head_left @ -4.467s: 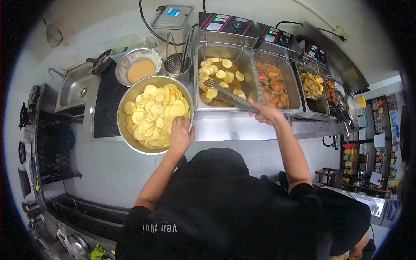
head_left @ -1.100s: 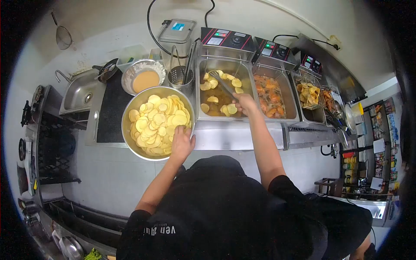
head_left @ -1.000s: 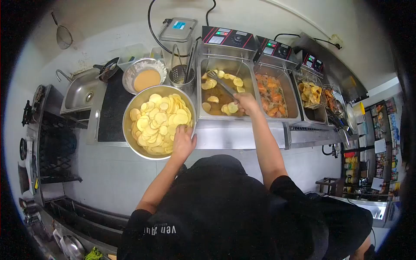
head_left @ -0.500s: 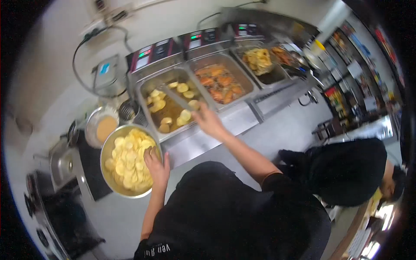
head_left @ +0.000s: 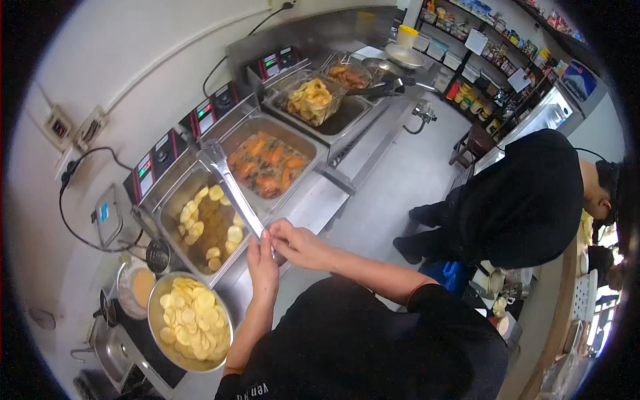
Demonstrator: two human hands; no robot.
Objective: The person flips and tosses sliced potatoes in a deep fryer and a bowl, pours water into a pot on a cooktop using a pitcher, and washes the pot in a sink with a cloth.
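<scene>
The metal tongs (head_left: 239, 195) are held aslant over the adjoining edges of the potato vat (head_left: 225, 269) and second vat (head_left: 303, 180), handle end near the counter's front edge. That end is pinched by the left hand (head_left: 264, 270), fingers raised; the right hand (head_left: 298, 247), turned inward, is curled beside it (its grip cannot be told).

Black short-sleeved shirt (head_left: 400, 347), small white lettering (head_left: 257, 391); forearms (head_left: 373, 275) bare.

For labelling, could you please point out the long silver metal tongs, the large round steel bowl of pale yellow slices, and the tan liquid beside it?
Silver metal tongs (head_left: 241, 199): head view, middle of their length.
Round steel bowl (head_left: 155, 311): head view, left inner wall.
Tan liquid (head_left: 142, 288): head view, middle of its surface.
</scene>
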